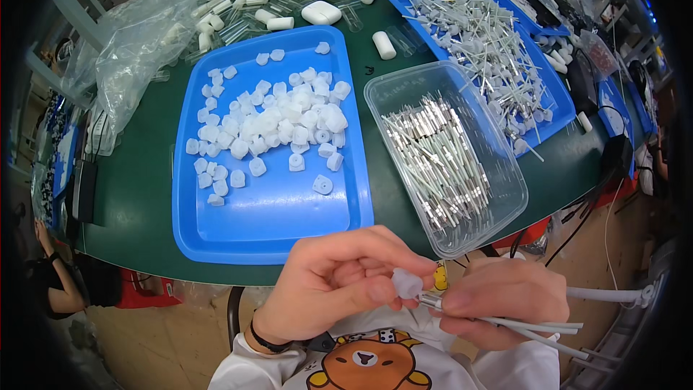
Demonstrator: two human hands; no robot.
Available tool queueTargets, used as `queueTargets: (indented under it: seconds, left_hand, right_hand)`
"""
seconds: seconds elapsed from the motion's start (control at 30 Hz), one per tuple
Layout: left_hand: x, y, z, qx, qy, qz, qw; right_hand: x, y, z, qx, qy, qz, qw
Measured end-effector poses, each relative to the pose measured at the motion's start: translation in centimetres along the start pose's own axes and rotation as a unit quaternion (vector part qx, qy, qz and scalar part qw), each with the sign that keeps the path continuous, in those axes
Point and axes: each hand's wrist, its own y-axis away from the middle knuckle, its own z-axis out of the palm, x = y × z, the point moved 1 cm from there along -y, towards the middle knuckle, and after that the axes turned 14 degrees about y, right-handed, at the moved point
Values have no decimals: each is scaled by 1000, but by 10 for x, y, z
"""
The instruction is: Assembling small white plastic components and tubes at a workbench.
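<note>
Basically a dark green table [144, 173] fills the view, cluttered workshop benches around its rim. On it a blue tray [274, 217] carries a heap of white caps [278, 126]; just right, a clear plastic tub [498, 217] holds metal-tipped sticks [429, 155]. Below the table edge, left hand [328, 285] pinches one white cap [407, 283] between thumb and fingers, right hand [498, 300] grips thin white rods [534, 328], one metal tip touching the cap.

We are seeing a crumpled clear plastic bag [155, 36] lying on the dark green table [141, 195], beside scattered white cylindrical caps [280, 23].
</note>
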Motion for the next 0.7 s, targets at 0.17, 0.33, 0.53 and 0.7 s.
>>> queueTargets:
  seconds: [0.17,0.33,0.53,0.7]
  left_hand:
    - [0,1,1,-2,-13,0,1000]
    - [2,2,-2,-12,-18,1,1000]
    - [1,3,-2,-12,-4,5,1000]
    - [0,3,-1,-11,-3,15,1000]
  right_hand:
    - [-3,-1,2,30,-18,-2,999]
    - [-5,-4,0,0,-2,2,1000]
    - [-4,-1,3,15,-8,-4,1000]
    - [-5,1,4,13,-25,-3,1000]
